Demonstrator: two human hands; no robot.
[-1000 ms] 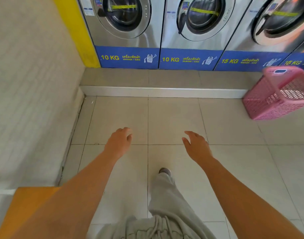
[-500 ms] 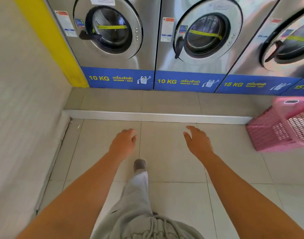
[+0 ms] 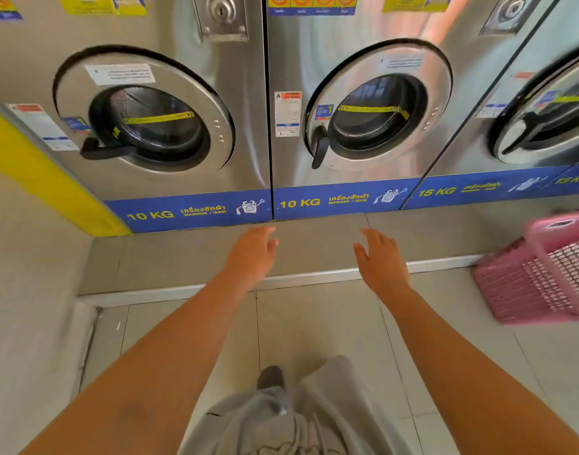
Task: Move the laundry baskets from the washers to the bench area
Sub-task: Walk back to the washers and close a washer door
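Observation:
A pink plastic laundry basket (image 3: 544,274) stands on the tiled floor at the right edge, partly cut off, below the 15 KG washer (image 3: 527,119). My left hand (image 3: 252,254) and my right hand (image 3: 381,261) are held out in front of me, both empty with fingers apart, over the raised step below the two 10 KG washers. The basket lies well to the right of my right hand, not touched.
Steel front-loading washers (image 3: 150,126) line the back, doors closed, on a raised step (image 3: 183,257) with a white edge. A pale wall (image 3: 25,307) and a yellow strip (image 3: 45,178) close off the left side. My grey trousers and shoe (image 3: 270,377) show below.
The view has risen and closed in on the washers as I step forward. The basket has shifted lower and further right in view. Both hands stay empty.

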